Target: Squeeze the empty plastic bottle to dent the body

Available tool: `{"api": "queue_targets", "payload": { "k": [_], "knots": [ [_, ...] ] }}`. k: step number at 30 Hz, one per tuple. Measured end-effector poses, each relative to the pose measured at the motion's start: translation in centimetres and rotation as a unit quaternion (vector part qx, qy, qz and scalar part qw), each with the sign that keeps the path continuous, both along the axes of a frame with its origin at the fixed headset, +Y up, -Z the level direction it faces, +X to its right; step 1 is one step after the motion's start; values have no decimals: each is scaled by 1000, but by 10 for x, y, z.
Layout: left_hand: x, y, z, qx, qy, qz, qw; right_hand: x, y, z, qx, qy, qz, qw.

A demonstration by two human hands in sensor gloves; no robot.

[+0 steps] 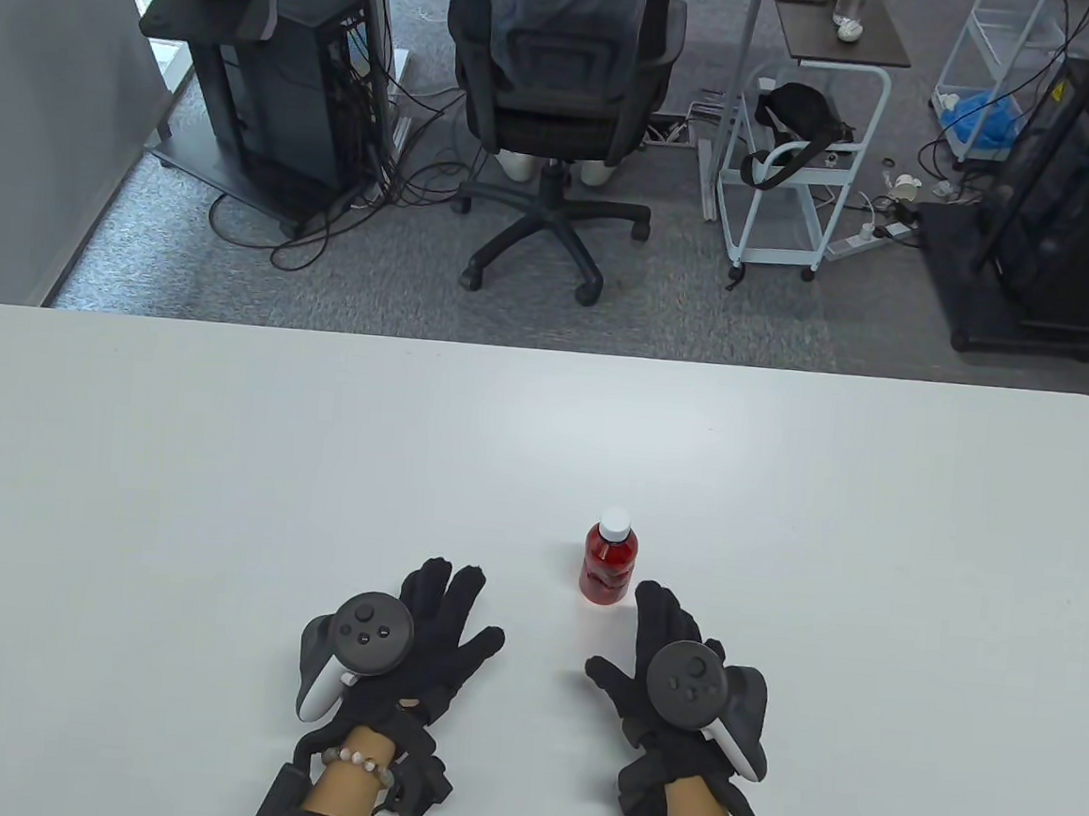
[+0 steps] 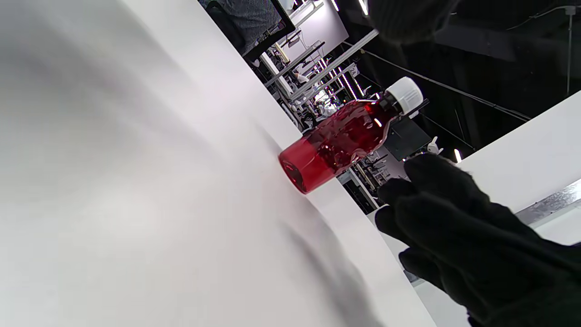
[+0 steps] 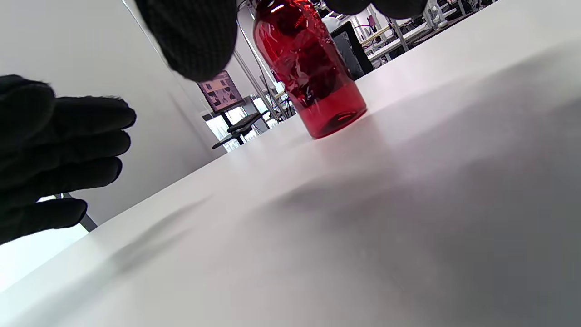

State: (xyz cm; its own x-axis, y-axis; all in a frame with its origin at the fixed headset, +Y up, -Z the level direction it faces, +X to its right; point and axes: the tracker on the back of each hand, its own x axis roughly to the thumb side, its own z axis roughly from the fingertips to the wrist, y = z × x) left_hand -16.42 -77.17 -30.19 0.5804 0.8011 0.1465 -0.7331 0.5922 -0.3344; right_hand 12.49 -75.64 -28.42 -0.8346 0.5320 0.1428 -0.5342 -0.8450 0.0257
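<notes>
The small red translucent plastic bottle with a white screw cap stands upright toward the near edge of the white bench, just beyond the right hand. Both hands lie spread and hold nothing; the left hand is farther off. Empty, the bottle is likely light, thin-walled and tippy, so wrap the mid-body, where it should give soonest.
</notes>
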Motion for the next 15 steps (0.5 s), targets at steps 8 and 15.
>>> {"api": "queue_targets", "payload": {
  "k": [8, 15],
  "knots": [
    [-3, 2, -1, -6, 1, 28, 1000, -1, 0, -10, 20, -45, -16, 999],
    [-6, 3, -3, -10, -1, 44, 999, -16, 8, -50, -41, -105, -20, 993]
  ]
}}
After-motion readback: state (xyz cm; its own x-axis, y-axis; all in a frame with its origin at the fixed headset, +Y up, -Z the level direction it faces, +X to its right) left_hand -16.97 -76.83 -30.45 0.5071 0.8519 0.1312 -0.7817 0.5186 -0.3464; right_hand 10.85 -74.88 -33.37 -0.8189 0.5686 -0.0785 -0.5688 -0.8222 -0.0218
